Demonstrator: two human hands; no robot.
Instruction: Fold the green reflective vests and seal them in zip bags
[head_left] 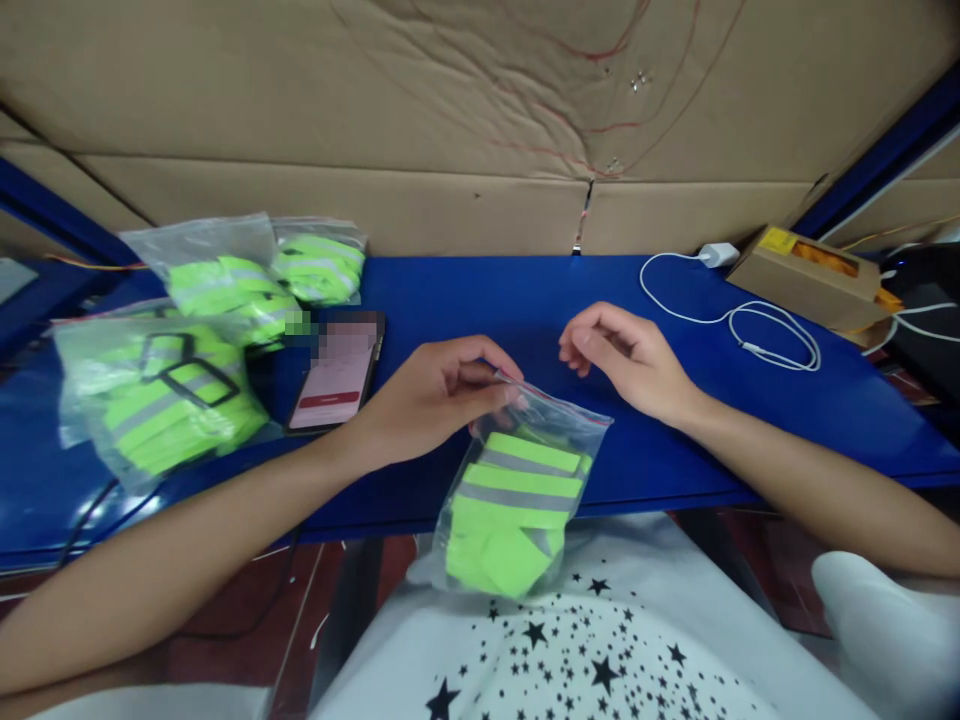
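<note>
A clear zip bag (600, 425) with a red line along its top hangs below my left hand (442, 400). Thumb and fingers of that hand are closed on the bag's upper left corner. Inside lies a folded neon-yellow reflective strap (517, 505) with grey stripes. The bag tilts, its lower part in front of my lap. My right hand (622, 355) is over the blue table, to the right of the bag and apart from it. Its fingers are loosely curled and half open, with nothing visible in them.
More bagged neon-yellow straps (161, 420) are piled on the left of the blue table (465, 290). Beside them lies a phone (330, 385). A white cable (776, 335) and an open cardboard box (810, 285) are at the right. Cardboard (360, 205) lines the back.
</note>
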